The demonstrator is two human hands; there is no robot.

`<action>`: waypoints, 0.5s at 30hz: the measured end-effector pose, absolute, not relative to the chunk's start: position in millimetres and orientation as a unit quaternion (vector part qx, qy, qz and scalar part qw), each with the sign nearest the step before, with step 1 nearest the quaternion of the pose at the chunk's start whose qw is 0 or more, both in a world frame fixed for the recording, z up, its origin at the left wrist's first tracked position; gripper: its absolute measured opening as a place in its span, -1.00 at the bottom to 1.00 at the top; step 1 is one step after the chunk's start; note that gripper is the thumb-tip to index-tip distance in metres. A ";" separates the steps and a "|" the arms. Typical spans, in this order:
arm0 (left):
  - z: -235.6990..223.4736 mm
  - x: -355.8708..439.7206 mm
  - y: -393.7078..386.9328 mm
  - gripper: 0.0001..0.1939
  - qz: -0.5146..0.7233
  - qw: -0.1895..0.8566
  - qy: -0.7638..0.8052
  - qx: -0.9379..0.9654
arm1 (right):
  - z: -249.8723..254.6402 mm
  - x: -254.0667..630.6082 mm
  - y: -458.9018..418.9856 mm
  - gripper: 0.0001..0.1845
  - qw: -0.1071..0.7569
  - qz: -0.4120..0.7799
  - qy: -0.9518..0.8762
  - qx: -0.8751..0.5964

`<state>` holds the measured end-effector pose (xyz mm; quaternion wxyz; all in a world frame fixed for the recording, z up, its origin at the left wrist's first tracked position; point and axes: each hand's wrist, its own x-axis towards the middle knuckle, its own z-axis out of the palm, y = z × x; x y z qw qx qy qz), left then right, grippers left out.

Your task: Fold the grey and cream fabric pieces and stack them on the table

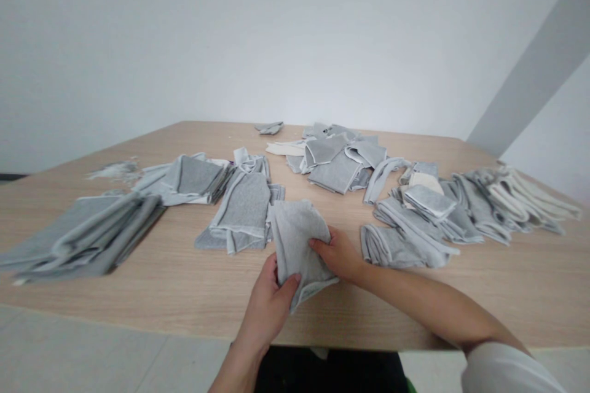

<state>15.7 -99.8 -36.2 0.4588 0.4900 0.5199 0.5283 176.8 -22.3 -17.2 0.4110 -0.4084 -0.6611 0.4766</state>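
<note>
Between my two hands is a grey piece of fabric (298, 236) with a pale edge along its lower side, held above the front of the table. My left hand (271, 298) grips its lower left part, thumb on top and fingers behind. At its right side my right hand (338, 253) is closed on the cloth, the thumb lying across the front. Just behind it on the left lies a stack of grey cloth pieces (242, 209). To the right of my right hand sits a pile of folded grey pieces (401, 244).
A heap of grey cloth (334, 163) lies at the back middle of the wooden table (184, 282). Folded stacks (96, 233) are at the left, and a row of grey and cream pieces (516, 199) at the right. White lint (115, 170) is scattered at the far left.
</note>
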 end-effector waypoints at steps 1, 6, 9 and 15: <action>-37.8 14.8 -99.2 -0.46 0.528 0.446 0.523 0.499 | -18.7 176.9 -20.9 -0.67 0.413 0.475 -0.659 -0.412; -35.6 15.9 -101.7 -0.47 0.511 0.419 0.537 0.524 | -23.9 177.7 -13.9 -0.65 0.432 0.460 -0.642 -0.435; -31.8 18.3 -104.1 -0.46 0.502 0.442 0.559 0.490 | -25.0 179.0 -12.4 -0.62 0.432 0.468 -0.637 -0.434; -34.4 17.4 -101.3 -0.45 0.558 0.424 0.572 0.427 | -26.8 181.4 -16.6 -0.47 0.369 0.554 -0.656 -0.355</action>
